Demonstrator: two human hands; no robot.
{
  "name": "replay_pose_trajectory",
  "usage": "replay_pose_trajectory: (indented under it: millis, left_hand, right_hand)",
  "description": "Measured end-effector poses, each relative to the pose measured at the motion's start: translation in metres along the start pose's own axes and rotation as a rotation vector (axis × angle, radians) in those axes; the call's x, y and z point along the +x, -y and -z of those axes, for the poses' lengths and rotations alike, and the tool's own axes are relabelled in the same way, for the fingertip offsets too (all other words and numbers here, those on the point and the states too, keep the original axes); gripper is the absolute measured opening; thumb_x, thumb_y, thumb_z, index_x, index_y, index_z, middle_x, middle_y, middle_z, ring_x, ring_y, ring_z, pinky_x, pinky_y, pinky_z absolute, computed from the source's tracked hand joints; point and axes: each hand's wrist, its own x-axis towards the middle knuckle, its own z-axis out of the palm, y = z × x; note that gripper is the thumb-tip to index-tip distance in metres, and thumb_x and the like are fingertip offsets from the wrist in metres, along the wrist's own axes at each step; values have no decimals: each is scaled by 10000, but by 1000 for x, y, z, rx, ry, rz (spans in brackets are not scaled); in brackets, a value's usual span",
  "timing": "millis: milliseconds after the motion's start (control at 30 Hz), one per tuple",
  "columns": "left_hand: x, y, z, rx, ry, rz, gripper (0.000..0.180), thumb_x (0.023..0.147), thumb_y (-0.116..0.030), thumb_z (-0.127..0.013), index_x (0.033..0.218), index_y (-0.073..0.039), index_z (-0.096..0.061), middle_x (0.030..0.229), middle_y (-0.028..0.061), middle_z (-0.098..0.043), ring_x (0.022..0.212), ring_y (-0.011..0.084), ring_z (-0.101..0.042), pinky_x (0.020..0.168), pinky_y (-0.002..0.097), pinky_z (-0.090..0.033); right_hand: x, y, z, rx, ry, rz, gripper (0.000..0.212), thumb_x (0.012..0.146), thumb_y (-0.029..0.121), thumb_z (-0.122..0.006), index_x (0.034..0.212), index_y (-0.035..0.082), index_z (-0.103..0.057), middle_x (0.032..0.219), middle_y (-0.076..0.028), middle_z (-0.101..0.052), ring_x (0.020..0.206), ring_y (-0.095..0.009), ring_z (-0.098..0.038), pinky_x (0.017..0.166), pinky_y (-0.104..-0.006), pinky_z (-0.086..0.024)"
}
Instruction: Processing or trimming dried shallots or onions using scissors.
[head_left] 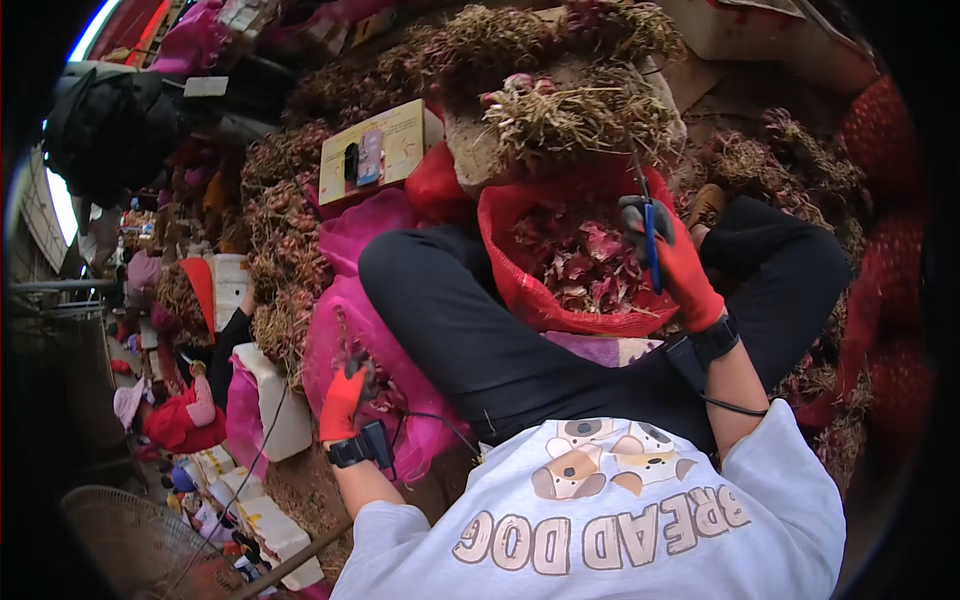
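My right hand (pixel 672 258), in a red glove with grey fingers, is closed around blue-handled scissors (pixel 652 245). Their blades point away from me toward a bundle of dried-stalked shallots (pixel 585 118) on a pale block (pixel 470 150). Under that hand, a red mesh bag (pixel 500 270) between my legs holds loose reddish-purple skins or bulbs (pixel 590 262). My left hand (pixel 346 398), gloved alike, is over a pink mesh bag (pixel 335 300) beside my left leg. Its fingers look apart, with nothing plainly in them; small purplish bulbs (pixel 385 385) lie by the fingertips.
A box (pixel 400 140) at the far left bears a phone-like item (pixel 370 157). Heaped shallot bundles (pixel 280 230) line the left, back and right. Full red mesh sacks (pixel 890 260) stand at the far right. A person in red (pixel 185 425) works at the far left, near a white foam block (pixel 275 410).
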Motion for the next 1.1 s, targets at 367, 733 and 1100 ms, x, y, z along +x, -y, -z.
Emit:
replay_pose_trajectory:
  millis: [367,733,1100]
  left_hand:
    - [-53,-260,-81,-20,638,-546,338,929,-194,-528,1177,32,-562,970,80,-620,885,127,-575,794,250,-446]
    - [252,-325,-220,596,-188,-1208,672,770,-92,-653,1389,-111,-394,1398,111,-405,1229,266,-460,998,352,-404]
    - [55,-406,-201,-215,208,-1287,428,826,39,-641,1237,-13,-534,1024,43,-603,901,97,-580,805,225,-478]
  right_hand:
    - [45,115,68,-1362,-220,536,401,723,343,-682,1007,75,-593,966,-131,-602,897,-350,-593,765,-410,-479]
    - [56,74,82,-1376,-203,333,406,704,369,-690,977,83,-595,931,-122,-617,851,-317,-614,740,-404,-490]
    - [62,106,122,-1357,-567,439,393,708,349,-716,986,93,-611,941,-112,-633,855,-313,-615,729,-380,-491]
